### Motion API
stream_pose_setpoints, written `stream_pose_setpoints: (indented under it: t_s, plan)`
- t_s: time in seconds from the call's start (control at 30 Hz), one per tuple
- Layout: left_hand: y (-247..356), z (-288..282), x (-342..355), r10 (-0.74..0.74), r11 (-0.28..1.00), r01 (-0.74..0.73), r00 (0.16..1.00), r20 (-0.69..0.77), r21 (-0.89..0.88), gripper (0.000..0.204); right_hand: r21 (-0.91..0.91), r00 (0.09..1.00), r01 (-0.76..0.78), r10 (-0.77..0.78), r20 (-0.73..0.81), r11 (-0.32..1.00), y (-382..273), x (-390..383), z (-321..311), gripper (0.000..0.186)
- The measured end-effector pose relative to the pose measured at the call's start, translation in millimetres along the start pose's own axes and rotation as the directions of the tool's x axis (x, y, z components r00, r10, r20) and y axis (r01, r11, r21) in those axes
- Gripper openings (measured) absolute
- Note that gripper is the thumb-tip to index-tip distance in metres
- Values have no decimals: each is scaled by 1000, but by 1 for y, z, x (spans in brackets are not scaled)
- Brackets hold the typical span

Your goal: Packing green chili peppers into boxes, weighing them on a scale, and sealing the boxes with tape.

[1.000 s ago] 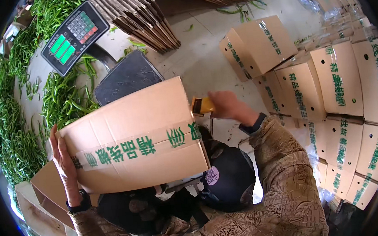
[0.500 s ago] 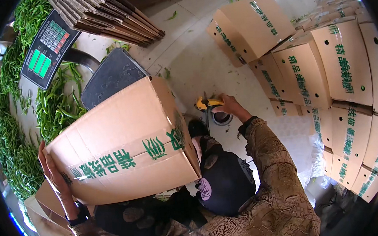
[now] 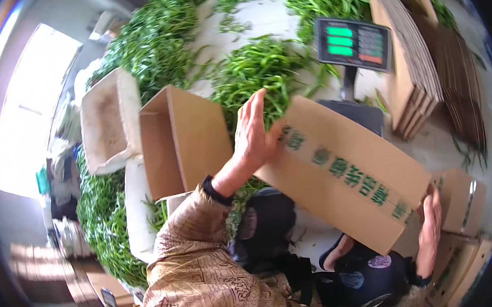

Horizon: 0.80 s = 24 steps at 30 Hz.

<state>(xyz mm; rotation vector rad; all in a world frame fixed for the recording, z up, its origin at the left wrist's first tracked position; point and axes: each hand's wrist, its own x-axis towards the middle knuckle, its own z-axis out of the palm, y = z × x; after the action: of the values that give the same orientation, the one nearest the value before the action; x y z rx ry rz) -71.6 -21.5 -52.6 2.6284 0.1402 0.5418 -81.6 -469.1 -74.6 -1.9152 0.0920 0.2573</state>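
Note:
A closed brown cardboard box (image 3: 344,169) with green print and a strip of clear tape along it lies tilted over my knees. By its left end is my left hand (image 3: 256,135), fingers stretched upward and thumb close to the cardboard; whether the thumb touches I cannot tell. My right hand (image 3: 429,215) is at the box's right end, fingers bent against that end, partly hidden. Just beyond the box stands a weighing scale (image 3: 352,46) with a lit green display.
Heaps of green chili peppers (image 3: 257,73) spread over the floor ahead and leftward. An open cardboard box (image 3: 202,136) and a dirty white foam tray (image 3: 104,120) stand on the left. Flattened cartons (image 3: 407,56) lean at the far right; more boxes (image 3: 460,201) are near my right hand.
My view has swung left. My right hand has left the yellow tape dispenser, now out of sight, and come to the box's right end. My left hand's fingers have lifted off the box.

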Motion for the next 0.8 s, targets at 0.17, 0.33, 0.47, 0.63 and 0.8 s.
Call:
stream_pose_setpoints:
  t_s: [0.17,0.33,0.47,0.63,0.8]
  plan:
    - [-66,-84,-68,-116,881,192,974,-195,432,95,-187,997,-48,58,51,981,-21,-18,4,63]
    - [-206,-92,-148,-770,636,768,629,103,67,52,-176,992,-97,109,58,980,2,-5,-2,70]
    - [-164,-88,-163,-626,773,632,774,-89,57,34,-173,982,-28,60,180,985,-18,-10,1,61]
    - [-128,-163,-175,-513,857,489,838,-185,-162,26,-186,951,-20,76,300,982,-44,-24,5,45]
    - [-112,-268,-174,-352,925,380,863,-363,6,23,-329,973,-60,129,193,942,-50,-22,3,47]
